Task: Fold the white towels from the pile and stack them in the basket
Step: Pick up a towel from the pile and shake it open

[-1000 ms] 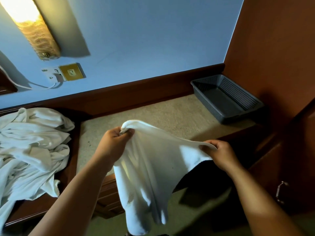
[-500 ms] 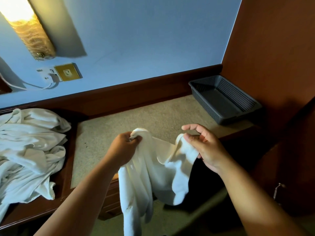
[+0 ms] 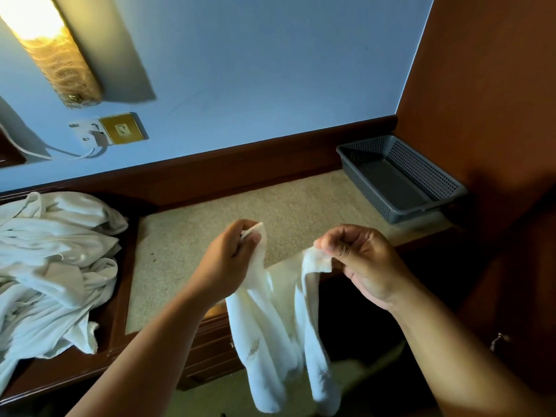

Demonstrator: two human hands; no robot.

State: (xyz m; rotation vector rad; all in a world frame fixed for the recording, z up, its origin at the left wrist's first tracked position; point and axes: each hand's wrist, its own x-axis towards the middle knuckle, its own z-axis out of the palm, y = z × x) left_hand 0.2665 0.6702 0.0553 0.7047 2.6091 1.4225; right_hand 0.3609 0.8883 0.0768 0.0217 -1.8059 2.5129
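Observation:
A white towel (image 3: 270, 335) hangs in front of the desk's front edge, held up by two of its corners. My left hand (image 3: 228, 260) pinches one corner, which sticks up above the fingers. My right hand (image 3: 361, 260) pinches the other corner between thumb and curled fingers. The two hands are close together, a little above the beige desk top (image 3: 210, 233). A pile of crumpled white towels (image 3: 51, 266) lies at the left. The grey perforated basket (image 3: 427, 173) stands at the back right corner with nothing in it.
A dark wooden rim (image 3: 240, 164) runs along the back of the desk under a blue wall. An orange-brown wooden panel (image 3: 487, 85) closes the right side behind the basket. A lit wall lamp (image 3: 51, 46) and a brass socket (image 3: 123, 129) with a white cable sit upper left.
My right hand moved in toward the left one and re-gripped the towel at a corner. The towel went from spread wide to hanging in two narrow folds.

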